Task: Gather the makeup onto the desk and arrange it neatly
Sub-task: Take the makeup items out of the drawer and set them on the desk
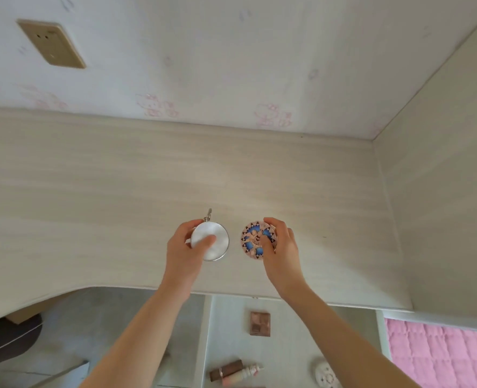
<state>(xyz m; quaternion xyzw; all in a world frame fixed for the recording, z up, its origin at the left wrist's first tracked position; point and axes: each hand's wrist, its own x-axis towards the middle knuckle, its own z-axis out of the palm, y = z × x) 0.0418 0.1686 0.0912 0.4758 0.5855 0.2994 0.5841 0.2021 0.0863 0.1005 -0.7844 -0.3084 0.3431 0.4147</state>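
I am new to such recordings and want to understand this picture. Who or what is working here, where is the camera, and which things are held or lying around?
No machine here: a person works with bare hands. The one camera sits on the person's head and looks down. The left hand holds a round silver compact; the right hand holds a round patterned compact, both over the pale desk. Below the desk edge lie a brown palette, two tubes and a white round case.
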